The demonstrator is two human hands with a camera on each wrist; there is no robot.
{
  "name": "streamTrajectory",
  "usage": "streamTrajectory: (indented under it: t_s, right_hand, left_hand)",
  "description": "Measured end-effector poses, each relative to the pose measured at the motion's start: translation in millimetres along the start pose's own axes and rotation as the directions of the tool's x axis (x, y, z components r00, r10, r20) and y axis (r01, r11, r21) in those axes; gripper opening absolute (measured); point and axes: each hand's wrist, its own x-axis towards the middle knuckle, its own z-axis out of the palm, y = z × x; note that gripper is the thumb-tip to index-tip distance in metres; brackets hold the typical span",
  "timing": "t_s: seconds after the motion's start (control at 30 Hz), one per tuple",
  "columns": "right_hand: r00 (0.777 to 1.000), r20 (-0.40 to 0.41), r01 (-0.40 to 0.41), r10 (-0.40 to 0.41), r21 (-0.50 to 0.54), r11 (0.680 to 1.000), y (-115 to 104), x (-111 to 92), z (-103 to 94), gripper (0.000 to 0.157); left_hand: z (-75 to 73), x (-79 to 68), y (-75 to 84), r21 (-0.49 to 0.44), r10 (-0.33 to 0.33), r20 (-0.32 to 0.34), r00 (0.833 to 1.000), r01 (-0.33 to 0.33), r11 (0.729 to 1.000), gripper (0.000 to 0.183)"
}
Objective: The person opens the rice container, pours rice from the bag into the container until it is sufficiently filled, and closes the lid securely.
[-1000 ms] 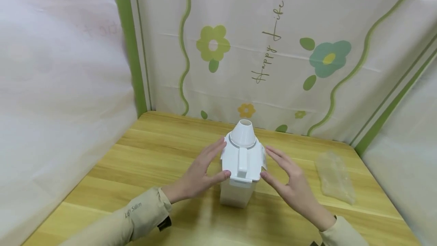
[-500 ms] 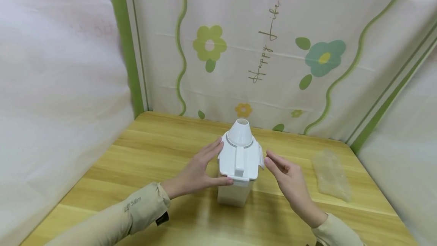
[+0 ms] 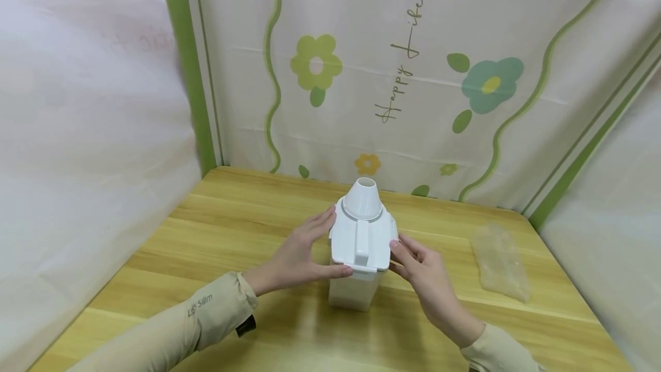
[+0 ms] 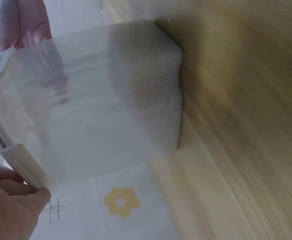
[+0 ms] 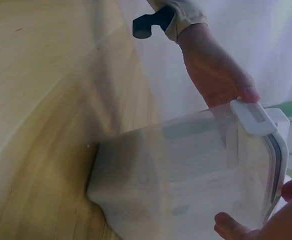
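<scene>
A translucent storage container [image 3: 352, 294] stands upright on the wooden table, topped by a white lid [image 3: 348, 240] with a cone-shaped spout [image 3: 363, 200]. My left hand [image 3: 295, 257] holds its left and front sides, the thumb lying on the front latch [image 5: 253, 117]. In the left wrist view, fingers of that left hand [image 4: 8, 207] touch the left latch [image 4: 25, 165]. At the right edge of the lid my right hand [image 3: 426, 274] grips, thumb on top and fingers lower down the side. The right latch is mostly hidden by this hand.
A clear plastic bag [image 3: 500, 263] lies flat on the right of the table [image 3: 248, 217]. A flowered curtain [image 3: 423, 27] rises behind the table, and pale cloth hangs at both sides.
My right hand draws its spread fingers together and moves left onto the lid's right edge, where the latch stuck out. My left thumb has come onto the front latch.
</scene>
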Motion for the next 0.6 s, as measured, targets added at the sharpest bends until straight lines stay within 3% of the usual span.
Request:
streamTrajectory:
  t_s: [0.33,0.6]
  right_hand:
    - [0.999,-0.038,0.016,-0.018,-0.069,0.997,-3.1,0.0,7.2,0.044]
    - [1.0,0.003,0.01,-0.009,-0.145,0.989,-8.8,3.9,7.8,0.042]
  left_hand:
    - [-1.8,0.0,-0.9,0.002,-0.015,0.016,1.0,0.015,1.0,0.097]
    - [-3.9,0.5,-0.9,0.035,0.008,0.02,1.0,-0.009,0.999,0.095]
